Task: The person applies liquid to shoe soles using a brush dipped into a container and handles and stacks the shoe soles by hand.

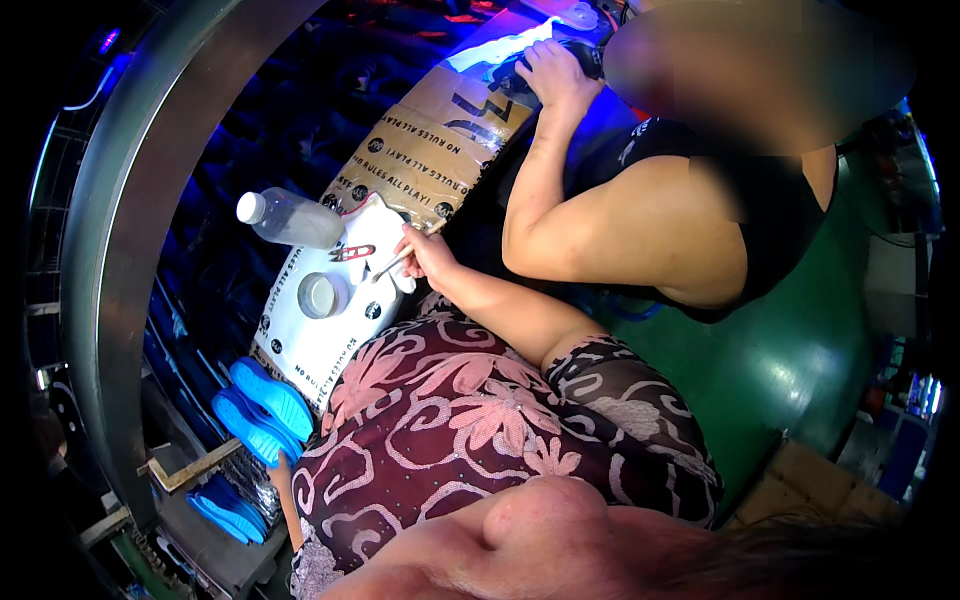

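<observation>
My right hand [432, 258] is closed round the handle of a small brush [392, 262], bristles pointing down over the white board. Just left of the brush stands a small round white cup [322, 296]. Beyond the cup lie a clear plastic bottle [298, 221] with a white cap, small red-handled snips [354, 252] and a crumpled white cloth [378, 226]. Low at the left, my left hand [283, 472] grips the near end of a pair of bright blue shoe soles [262, 412]; its fingers are partly hidden by them.
A long work surface covered in printed cardboard [410, 150] runs away from me. More blue soles [228, 512] rest on a low stand at left. A co-worker's arm [600, 235] reaches over the far end, close to my right. A curved metal frame [120, 190] rises at left.
</observation>
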### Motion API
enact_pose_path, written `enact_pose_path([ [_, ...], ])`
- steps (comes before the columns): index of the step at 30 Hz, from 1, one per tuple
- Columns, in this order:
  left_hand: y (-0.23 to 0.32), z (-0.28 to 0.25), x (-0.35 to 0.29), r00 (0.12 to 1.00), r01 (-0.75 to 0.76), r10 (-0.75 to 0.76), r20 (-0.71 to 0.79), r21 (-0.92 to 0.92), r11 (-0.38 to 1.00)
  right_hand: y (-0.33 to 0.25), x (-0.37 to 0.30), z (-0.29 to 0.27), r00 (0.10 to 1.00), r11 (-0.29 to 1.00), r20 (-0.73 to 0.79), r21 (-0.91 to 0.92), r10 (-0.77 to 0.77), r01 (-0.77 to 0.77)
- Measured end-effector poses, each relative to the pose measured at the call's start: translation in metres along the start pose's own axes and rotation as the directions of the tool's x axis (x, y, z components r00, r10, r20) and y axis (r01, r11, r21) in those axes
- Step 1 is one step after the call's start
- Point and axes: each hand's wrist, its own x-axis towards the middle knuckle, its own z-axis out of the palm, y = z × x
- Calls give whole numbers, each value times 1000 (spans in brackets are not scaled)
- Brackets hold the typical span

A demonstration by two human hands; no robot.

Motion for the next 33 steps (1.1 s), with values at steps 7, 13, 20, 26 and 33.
enact_pose_path([
  [7, 7, 0, 2, 997, 49, -50, 58, 20, 999, 5, 11, 0, 1000, 1000, -17, -8, 7, -7],
  [13, 16, -3, 6, 997, 37, -39, 64, 30, 999, 4, 14, -3, 999, 998, 18, -49, 27, -26],
  [20, 15, 0, 6, 996, 41, -43, 77, 28, 999, 5, 15, 0, 1000, 996, -19, -88, 14, -15],
  [26, 14, 2, 7, 995, 42, -45, 85, 35, 999, 3, 13, 2, 999, 998, -30, -61, 21, -23],
  [33, 15, 5, 9, 995, 47, -49, 92, 21, 999, 5, 13, 3, 1000, 997, -21, -74, 2, -3],
])
